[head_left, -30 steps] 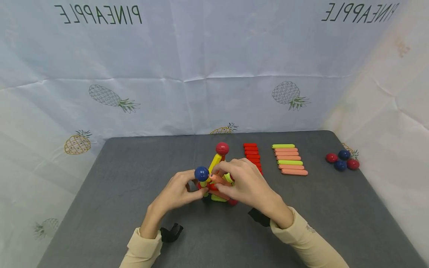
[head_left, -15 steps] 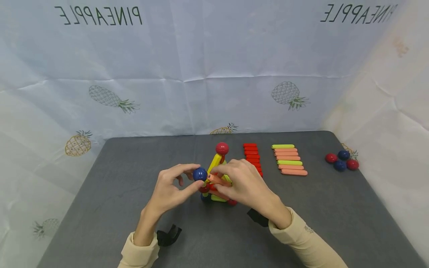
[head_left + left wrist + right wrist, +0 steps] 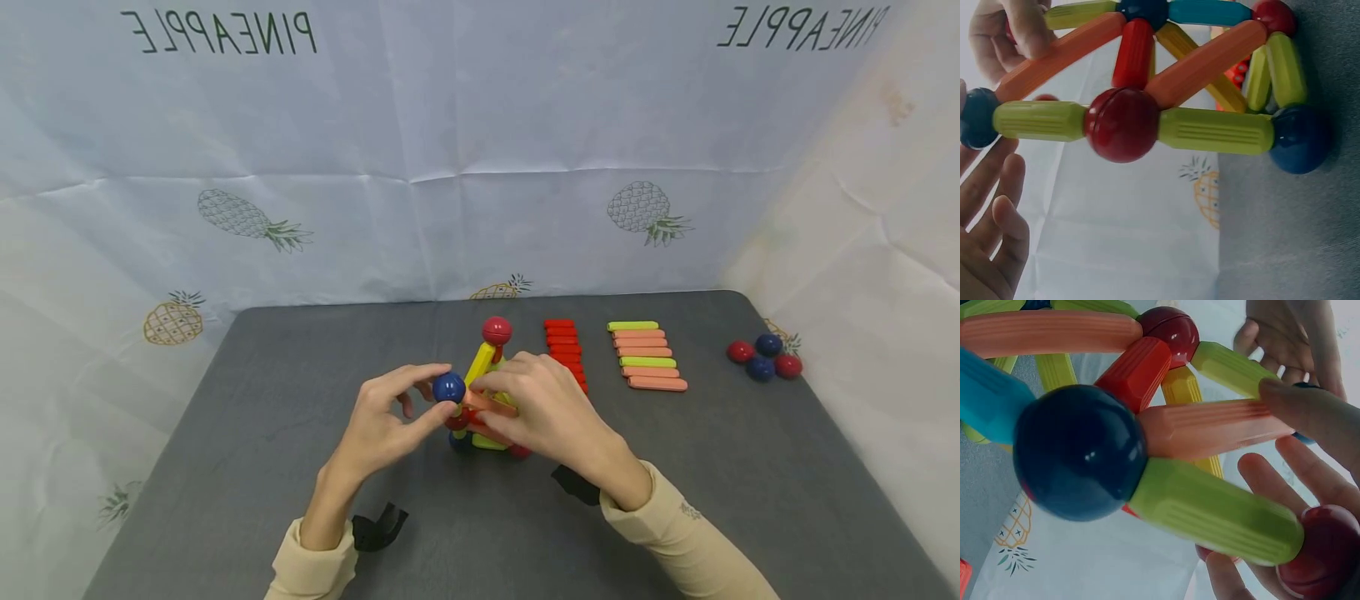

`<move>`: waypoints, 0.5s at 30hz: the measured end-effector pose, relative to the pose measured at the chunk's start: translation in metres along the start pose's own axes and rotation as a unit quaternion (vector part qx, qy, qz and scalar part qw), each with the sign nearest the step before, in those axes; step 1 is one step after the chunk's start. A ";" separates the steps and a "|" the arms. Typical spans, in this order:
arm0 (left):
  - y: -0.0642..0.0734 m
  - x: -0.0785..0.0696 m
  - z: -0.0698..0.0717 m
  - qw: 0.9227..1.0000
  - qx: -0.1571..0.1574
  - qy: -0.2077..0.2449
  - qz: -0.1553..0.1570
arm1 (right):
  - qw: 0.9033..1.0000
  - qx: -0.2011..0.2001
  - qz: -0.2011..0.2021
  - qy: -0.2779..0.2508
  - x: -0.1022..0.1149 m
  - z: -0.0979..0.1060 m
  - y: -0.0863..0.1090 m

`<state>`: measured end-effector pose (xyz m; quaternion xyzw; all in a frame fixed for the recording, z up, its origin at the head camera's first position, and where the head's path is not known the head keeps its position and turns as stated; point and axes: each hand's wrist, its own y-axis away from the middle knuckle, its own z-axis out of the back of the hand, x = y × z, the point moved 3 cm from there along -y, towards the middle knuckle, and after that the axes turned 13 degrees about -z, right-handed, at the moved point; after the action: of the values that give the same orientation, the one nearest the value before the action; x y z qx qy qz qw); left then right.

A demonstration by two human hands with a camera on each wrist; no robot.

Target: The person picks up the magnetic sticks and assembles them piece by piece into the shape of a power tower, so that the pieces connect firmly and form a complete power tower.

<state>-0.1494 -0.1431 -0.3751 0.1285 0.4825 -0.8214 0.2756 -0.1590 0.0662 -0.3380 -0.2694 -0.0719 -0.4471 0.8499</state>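
Observation:
My left hand [image 3: 386,425] holds a blue ball [image 3: 448,387] between thumb and forefinger, at the upper left corner of a structure of balls and sticks. My right hand [image 3: 551,412] pinches an orange magnetic stick [image 3: 491,403]. In the left wrist view this orange stick [image 3: 1063,56] runs from the held ball [image 3: 977,119] up to another blue ball [image 3: 1142,9]. A green stick [image 3: 1038,120] joins the held ball to a red ball [image 3: 1122,125] below. In the right wrist view, my thumb covers the orange stick's far end.
Red sticks [image 3: 564,342] lie in a column right of the structure. Farther right is a column of orange and green sticks [image 3: 648,362]. Several red and blue balls [image 3: 761,369] sit near the right edge of the grey table [image 3: 300,358].
My left hand has shifted from the structure's lower joint up to the blue ball. That ball tilted slightly left, and the orange stick's exposed end now meets it.

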 end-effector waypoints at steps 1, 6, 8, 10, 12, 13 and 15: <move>0.000 0.001 -0.001 1.000 0.001 0.005 0.000 | 1.000 -0.005 0.001 -0.004 -0.001 0.000 0.001; 0.006 0.007 -0.007 1.000 0.015 0.016 0.010 | 1.000 -0.016 -0.008 -0.017 -0.008 0.005 0.005; 0.009 0.010 -0.010 0.999 0.028 0.013 0.020 | 0.999 -0.011 -0.021 -0.026 -0.013 0.009 0.010; 0.013 0.014 -0.013 0.998 0.050 0.006 0.039 | 0.998 -0.006 -0.038 -0.043 -0.020 0.013 0.015; 0.017 0.019 -0.015 0.995 0.076 -0.001 0.068 | 0.997 -0.002 -0.056 -0.059 -0.028 0.018 0.021; 0.019 0.021 -0.016 0.993 0.088 -0.003 0.082 | 0.996 0.001 -0.065 -0.066 -0.033 0.020 0.025; 0.023 0.024 -0.018 0.988 0.108 -0.003 0.107 | 0.994 0.008 -0.081 -0.078 -0.045 0.025 0.031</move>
<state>-0.1566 -0.1441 -0.4118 0.2060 0.3734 -0.8351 0.3475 -0.1574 0.1255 -0.3455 -0.2897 -0.1634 -0.4917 0.8047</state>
